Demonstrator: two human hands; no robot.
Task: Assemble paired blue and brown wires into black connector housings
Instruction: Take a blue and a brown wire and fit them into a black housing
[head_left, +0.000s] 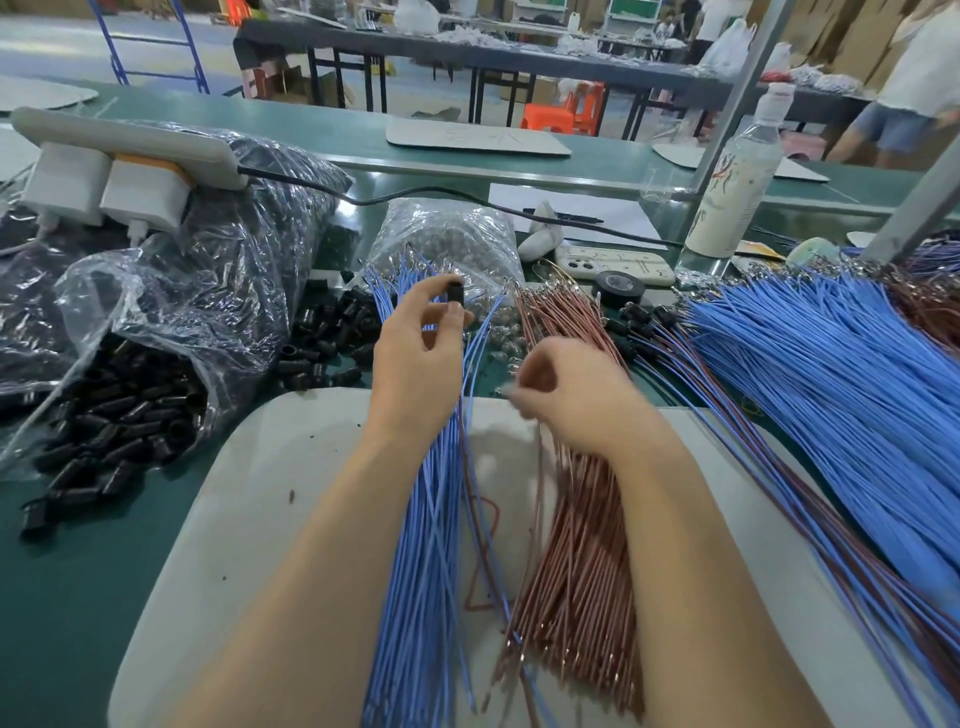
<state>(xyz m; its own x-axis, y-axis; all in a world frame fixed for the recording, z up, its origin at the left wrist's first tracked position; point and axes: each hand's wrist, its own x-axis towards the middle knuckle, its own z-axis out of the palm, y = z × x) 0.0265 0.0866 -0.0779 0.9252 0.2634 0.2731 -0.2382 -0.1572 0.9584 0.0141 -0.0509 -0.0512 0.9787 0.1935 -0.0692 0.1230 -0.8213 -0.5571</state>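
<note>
Left hand (415, 364) pinches a bare housing (455, 294) over the pad (249, 519); your right hand (571, 395) is blurred, grip unclear; finished pile (789, 374) right of the pad, many wires (426, 545) waiting.

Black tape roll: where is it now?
Head view, right of centre: the black tape roll lies on the green bench in front of the phone, just beyond the tips of the brown wires and left of the plastic bottle.

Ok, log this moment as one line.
left hand: pinches black housing | right hand: blurred over brown wires, grip unclear | blue wires: lying on pad
</note>
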